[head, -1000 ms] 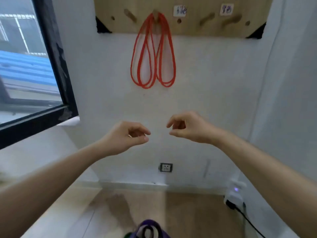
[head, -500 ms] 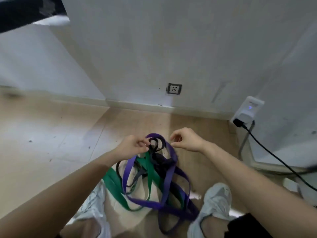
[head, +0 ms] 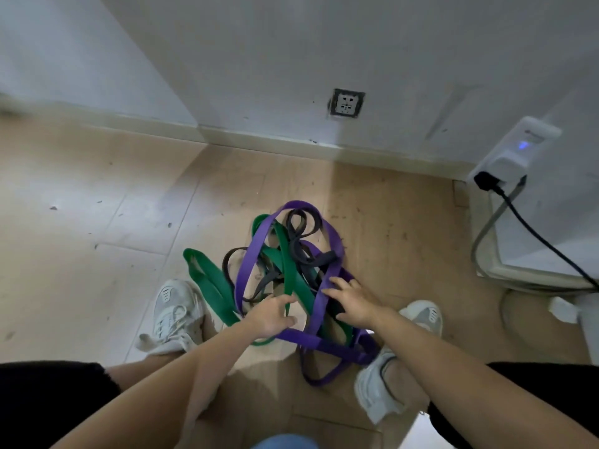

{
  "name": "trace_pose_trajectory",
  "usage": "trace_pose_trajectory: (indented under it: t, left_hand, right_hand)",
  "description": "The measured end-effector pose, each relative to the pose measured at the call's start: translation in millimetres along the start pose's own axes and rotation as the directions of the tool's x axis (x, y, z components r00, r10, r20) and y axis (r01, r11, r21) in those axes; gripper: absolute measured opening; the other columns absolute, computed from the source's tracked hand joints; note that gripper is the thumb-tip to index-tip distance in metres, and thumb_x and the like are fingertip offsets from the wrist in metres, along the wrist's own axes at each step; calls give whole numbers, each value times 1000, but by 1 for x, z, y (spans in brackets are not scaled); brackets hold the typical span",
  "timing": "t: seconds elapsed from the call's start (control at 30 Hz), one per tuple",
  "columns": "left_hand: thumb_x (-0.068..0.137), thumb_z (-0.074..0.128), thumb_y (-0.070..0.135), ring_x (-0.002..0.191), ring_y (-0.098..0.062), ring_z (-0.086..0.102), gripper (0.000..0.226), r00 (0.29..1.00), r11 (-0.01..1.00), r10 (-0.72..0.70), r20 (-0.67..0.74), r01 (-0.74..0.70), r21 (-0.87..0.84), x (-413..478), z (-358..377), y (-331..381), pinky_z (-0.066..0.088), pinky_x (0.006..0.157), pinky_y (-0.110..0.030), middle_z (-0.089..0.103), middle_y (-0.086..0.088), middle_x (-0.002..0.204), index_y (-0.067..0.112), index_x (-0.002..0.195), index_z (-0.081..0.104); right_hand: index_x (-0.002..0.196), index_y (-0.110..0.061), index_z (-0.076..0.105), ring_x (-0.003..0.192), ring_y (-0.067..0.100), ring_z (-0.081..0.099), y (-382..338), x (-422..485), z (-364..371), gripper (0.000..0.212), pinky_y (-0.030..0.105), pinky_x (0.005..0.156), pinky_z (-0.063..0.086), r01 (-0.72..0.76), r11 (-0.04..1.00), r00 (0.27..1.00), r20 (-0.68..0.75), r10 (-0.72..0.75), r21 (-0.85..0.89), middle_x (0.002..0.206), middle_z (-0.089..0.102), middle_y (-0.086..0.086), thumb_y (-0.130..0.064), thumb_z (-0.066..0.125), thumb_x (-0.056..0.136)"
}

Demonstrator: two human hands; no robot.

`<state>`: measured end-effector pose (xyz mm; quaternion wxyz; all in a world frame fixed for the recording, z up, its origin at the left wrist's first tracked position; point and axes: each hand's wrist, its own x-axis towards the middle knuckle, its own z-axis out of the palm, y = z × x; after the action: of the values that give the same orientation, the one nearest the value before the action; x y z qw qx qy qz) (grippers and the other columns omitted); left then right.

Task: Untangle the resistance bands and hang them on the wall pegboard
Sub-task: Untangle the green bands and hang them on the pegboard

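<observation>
Cannot trace the dark grey rubber band point(head: 303, 218) through the tangle: buried in places under the wide purple rubber band point(head: 334, 236) and the wide green rubber band point(head: 207, 281). Cannot tell whether the left hand point(head: 270, 314) pinches the green band or only touches it. Beneath the spread right hand point(head: 351, 301), hidden stretches of purple and grey. Middle of the right white sneaker point(head: 421, 314) covered by the right forearm point(head: 437, 358). Cut off at the right edge: black power cable point(head: 551, 249). Cut off at the bottom edge: a blurred blue shape point(head: 285, 442), unidentifiable. Too small to make out: any marking on the white wall socket point(head: 346, 103).
</observation>
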<state>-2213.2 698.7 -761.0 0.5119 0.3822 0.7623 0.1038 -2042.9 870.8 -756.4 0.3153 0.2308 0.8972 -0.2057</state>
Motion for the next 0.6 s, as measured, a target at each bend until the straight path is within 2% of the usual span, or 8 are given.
trace_pose_trajectory:
  t: [0.1,0.17,0.2,0.27,0.33,0.4,0.47,0.6]
  left_hand:
    - [98,64,25,137,-27,49,53,1000,981,-11,8,12,-195,1,0,3,45,107,-38,52,-8,148,15,147,49]
    - [97,66,22,134,-25,51,40,999,947,-9,-35,-3,-322,-1,-5,6,48,103,-39,57,-6,140,15,136,60]
    - [95,68,22,125,-24,57,34,998,929,-10,-60,-13,-370,-3,-9,10,50,96,-35,61,-6,131,16,129,64]
    - [92,73,21,86,-11,64,24,991,901,20,-133,-76,-428,-9,-23,21,47,73,-25,66,-6,106,17,114,66]
    - [87,77,22,63,-7,55,20,974,905,80,-211,-159,-393,-21,-43,34,46,63,-24,62,1,81,18,103,65]
    - [81,81,26,73,-17,65,21,952,908,163,-260,-248,-337,-34,-69,48,56,76,-35,68,-2,82,21,94,66]
    - [79,82,24,87,-17,67,21,920,898,259,-294,-341,-276,-52,-98,65,55,89,-41,70,-1,89,18,89,65]
    - [80,82,10,73,-18,62,20,849,842,417,-326,-495,-212,-95,-158,103,53,73,-36,67,-17,84,12,87,63]
  right_hand:
    - [157,-33,24,143,39,27,2,-2,6,75,49,115,32,8,1000,1000,4,-8,-29,167,9,2,-16,61,93]
    - [153,-28,36,139,36,36,3,0,4,67,46,112,37,18,997,999,-49,-14,80,162,24,4,-19,63,92]
    - [148,-24,45,135,36,43,2,2,2,61,44,110,39,40,984,994,-109,-21,176,155,36,6,-19,66,91]
    - [139,-14,56,124,32,54,-2,6,-8,55,39,106,43,118,925,962,-274,-16,361,134,54,11,-12,72,87]
    - [141,-14,54,112,20,57,-12,6,-30,59,33,102,47,201,864,912,-410,8,462,125,56,6,-8,74,85]
    - [147,-22,47,105,10,53,-25,5,-57,69,24,96,48,277,809,883,-470,-2,518,127,49,-5,-10,75,85]
    - [151,-30,40,111,8,52,-37,7,-80,79,20,97,46,367,784,860,-503,-81,500,134,45,-9,-14,78,83]
    - [151,-26,41,118,12,50,-56,8,-123,83,25,102,45,499,748,800,-565,-203,437,133,46,-4,-19,82,79]
